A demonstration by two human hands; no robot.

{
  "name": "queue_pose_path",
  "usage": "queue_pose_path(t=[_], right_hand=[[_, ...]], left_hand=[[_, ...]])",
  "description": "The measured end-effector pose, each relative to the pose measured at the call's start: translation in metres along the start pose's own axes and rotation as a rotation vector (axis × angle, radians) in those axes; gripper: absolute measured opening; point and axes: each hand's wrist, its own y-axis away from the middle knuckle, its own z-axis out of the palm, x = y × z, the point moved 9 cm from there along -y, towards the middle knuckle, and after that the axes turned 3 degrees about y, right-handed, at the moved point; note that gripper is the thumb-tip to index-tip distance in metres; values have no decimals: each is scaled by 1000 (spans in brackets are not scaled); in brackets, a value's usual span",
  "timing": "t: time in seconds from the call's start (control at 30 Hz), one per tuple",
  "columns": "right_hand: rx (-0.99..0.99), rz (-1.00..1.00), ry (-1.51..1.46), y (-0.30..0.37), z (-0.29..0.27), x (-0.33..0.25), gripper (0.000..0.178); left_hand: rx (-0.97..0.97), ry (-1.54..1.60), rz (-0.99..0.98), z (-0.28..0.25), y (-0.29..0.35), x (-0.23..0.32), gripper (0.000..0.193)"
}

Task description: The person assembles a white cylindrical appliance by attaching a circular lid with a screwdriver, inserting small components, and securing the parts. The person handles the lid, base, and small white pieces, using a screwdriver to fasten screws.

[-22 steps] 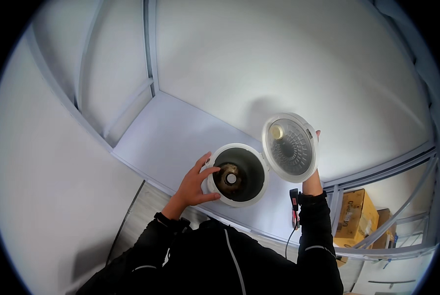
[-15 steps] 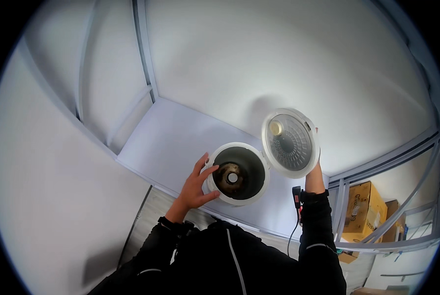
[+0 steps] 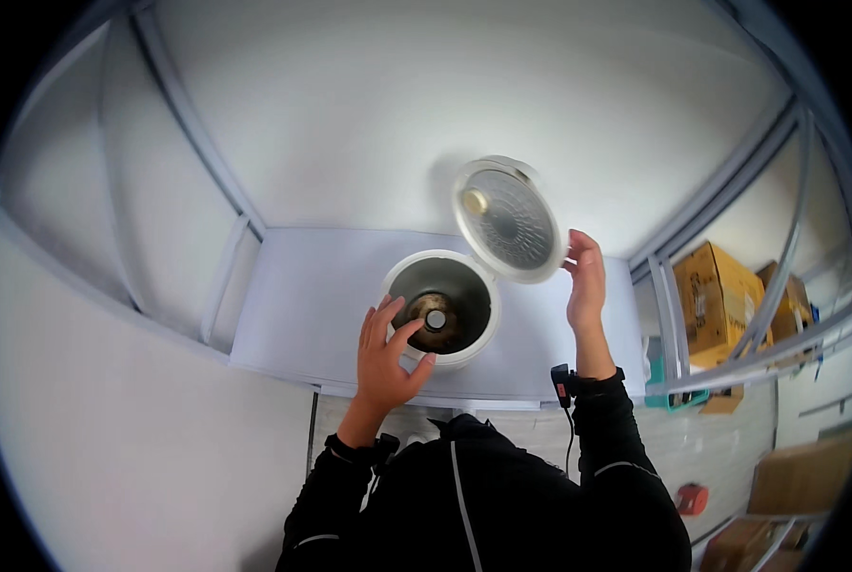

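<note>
A white rice cooker (image 3: 490, 329) stands on the pale table with its lid (image 3: 512, 224) swung up and tilted at the back right. Inside the grey-walled cavity no inner pot shows. At its bottom is a brown-stained heating plate (image 3: 453, 336) with a round metal button (image 3: 436, 319) in the centre. My left hand (image 3: 386, 355) is spread over the near left rim, its fingertips reaching above the opening. Beside the lid's right edge my right hand (image 3: 586, 276) has its fingers loosely curved and apart. Whether its fingertips touch the lid is unclear.
The pale table (image 3: 312, 286) backs onto a white wall, with grey frame posts (image 3: 669, 329) at its sides. Beyond the right posts are cardboard boxes (image 3: 717, 300) and a teal bin (image 3: 685, 398). A red object (image 3: 692, 499) lies on the floor. A cable (image 3: 570, 443) hangs from my right wrist.
The view has turned and shifted. My right hand has come from behind the lid to its right edge, fingers more visible. The left hand stays at the cooker's rim, shifted toward its near side.
</note>
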Motion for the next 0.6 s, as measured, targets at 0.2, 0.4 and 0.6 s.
queue_pose_path(t=[0.2,0.4,0.6], right_hand=[[12,-100,266,56,-14,-26,44],[68,91,701,80,-77,12,54],[-45,130,1210,104,-149,68,61]], left_hand=[[-48,125,141,28,-12,44,44],[-150,146,220,78,-18,86,41],[-207,146,203,138,-26,122,41]])
